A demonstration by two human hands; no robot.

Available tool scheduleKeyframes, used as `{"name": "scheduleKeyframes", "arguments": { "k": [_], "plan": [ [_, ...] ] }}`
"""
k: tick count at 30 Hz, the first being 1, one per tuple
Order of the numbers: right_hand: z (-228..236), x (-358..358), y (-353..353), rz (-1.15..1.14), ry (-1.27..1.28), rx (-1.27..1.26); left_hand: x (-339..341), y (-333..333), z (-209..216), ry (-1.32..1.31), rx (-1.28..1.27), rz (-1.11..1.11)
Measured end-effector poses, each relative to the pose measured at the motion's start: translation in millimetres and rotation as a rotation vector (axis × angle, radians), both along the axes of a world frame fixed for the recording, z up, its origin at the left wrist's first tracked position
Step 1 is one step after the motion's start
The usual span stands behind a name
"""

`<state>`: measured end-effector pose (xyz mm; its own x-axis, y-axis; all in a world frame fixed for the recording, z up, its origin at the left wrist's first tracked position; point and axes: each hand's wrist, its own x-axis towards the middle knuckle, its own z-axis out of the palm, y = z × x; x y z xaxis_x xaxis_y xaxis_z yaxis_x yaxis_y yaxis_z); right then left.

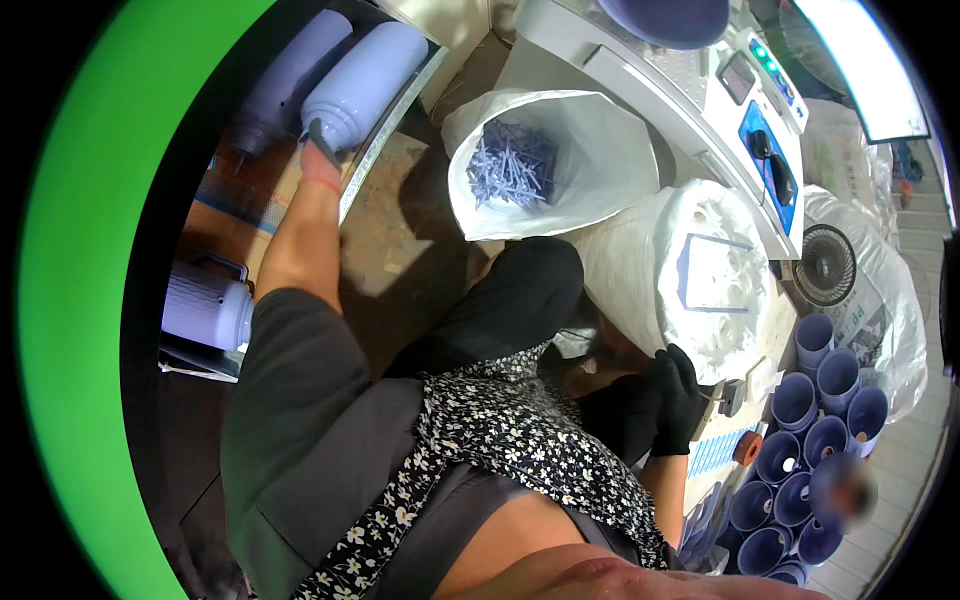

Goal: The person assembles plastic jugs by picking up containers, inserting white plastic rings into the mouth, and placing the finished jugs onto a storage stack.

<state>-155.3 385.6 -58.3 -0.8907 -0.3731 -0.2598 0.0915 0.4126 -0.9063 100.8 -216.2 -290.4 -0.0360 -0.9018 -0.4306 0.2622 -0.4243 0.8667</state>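
My left hand [322, 160] has its grip pinching a pale bottle [362, 80] far left; my gloved right hand [675, 395] rests near, its grip unclear.

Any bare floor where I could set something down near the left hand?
Yes: the bare floor patch between the metal tray edge and the white sack of lavender sticks. It is crowded at right, where lavender cups cluster beside the gloved right hand.

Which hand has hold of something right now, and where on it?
The left hand grips a pale lavender bottle at its neck end. The gloved right hand holds nothing visible.
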Motion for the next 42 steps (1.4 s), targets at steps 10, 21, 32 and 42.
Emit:
{"name": "scheduleKeyframes", "arguments": {
  "k": [10,21,32,42],
  "plan": [
    [76.3,43.7,-80.7,0.474,0.302,-0.378,51.3,190.9,203.3,-0.638,-1.278,-0.458],
    [87.9,97.4,-45.1,0.291,0.541,-0.351,-87.4,238.0,255.9,0.920,-0.252,-0.614],
    [119.0,55.3,-74.1,0.450,1.414,-0.137,-109.3,299.0,347.9,-0.131,-1.876,-0.715],
    [72.0,28.5,-134.9,0.535,1.452,-0.108,-142.6,339.8,324.8,-0.241,-1.644,-0.886]
  ]
}}
